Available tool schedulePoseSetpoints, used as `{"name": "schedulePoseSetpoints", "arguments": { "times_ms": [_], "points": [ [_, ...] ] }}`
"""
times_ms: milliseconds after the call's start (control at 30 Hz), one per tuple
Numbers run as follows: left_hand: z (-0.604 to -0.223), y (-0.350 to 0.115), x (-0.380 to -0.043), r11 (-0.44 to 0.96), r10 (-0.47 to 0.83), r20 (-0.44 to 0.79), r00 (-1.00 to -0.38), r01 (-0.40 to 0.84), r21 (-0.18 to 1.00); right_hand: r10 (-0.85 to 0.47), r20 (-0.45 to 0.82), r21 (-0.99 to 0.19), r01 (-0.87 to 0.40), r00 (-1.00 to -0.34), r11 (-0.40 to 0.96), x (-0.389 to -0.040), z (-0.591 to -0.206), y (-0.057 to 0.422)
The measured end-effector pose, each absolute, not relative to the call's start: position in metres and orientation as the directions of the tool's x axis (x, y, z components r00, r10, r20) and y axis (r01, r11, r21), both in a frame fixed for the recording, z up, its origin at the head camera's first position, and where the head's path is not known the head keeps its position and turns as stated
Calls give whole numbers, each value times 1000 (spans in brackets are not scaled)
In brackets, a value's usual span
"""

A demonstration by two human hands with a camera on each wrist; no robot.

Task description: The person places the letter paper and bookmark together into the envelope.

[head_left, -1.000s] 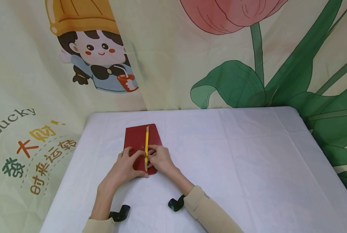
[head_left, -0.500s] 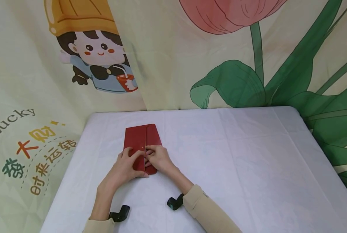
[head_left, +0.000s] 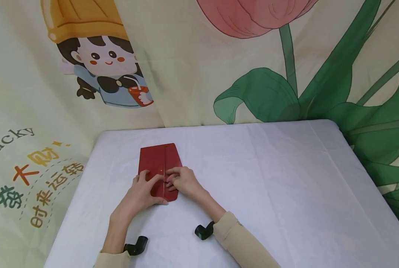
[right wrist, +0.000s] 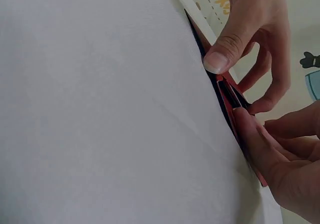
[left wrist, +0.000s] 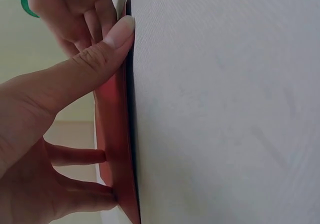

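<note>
A dark red envelope-style pouch (head_left: 150, 160) lies on the white-covered table, its flap (head_left: 172, 156) folded out to the right. My left hand (head_left: 142, 191) grips it, thumb at the near edge and fingers spread over the top, as the left wrist view also shows. From the right, my right hand (head_left: 184, 182) reaches over the flap, bent fingertips at the pouch's mouth beside my left index finger. In the right wrist view the mouth (right wrist: 231, 95) gapes a little, dark inside, between both hands. I cannot tell whether the right fingers pinch anything there.
A white cloth covers the table (head_left: 269, 186), with its far edge against a printed curtain (head_left: 186, 74). Black wrist cameras on the left wrist (head_left: 136, 245) and right wrist (head_left: 204, 230) hang close over the cloth.
A yellow pencil lay along the pouch's mouth a second ago; half a second ago it was out of sight, as now. Both hands keep nearly the same place on the pouch. The head view shifted slightly.
</note>
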State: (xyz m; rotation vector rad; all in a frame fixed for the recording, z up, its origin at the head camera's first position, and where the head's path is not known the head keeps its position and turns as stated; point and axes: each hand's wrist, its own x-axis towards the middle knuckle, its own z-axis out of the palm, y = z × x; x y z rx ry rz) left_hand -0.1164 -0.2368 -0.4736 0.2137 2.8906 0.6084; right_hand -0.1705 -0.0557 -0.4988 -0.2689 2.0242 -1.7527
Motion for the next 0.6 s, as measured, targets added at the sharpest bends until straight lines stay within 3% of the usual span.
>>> {"name": "schedulePoseSetpoints", "arguments": {
  "times_ms": [367,600],
  "points": [
    [-476,-244,-114,916,142,-156,-978,70,394,-422,-40,-994,-6,-906,108,-169,-488,-27],
    [-473,-243,-118,933,107,-210,-972,25,359,-382,-5,-980,-71,-924,185,-166,-479,-8]
  ]
}}
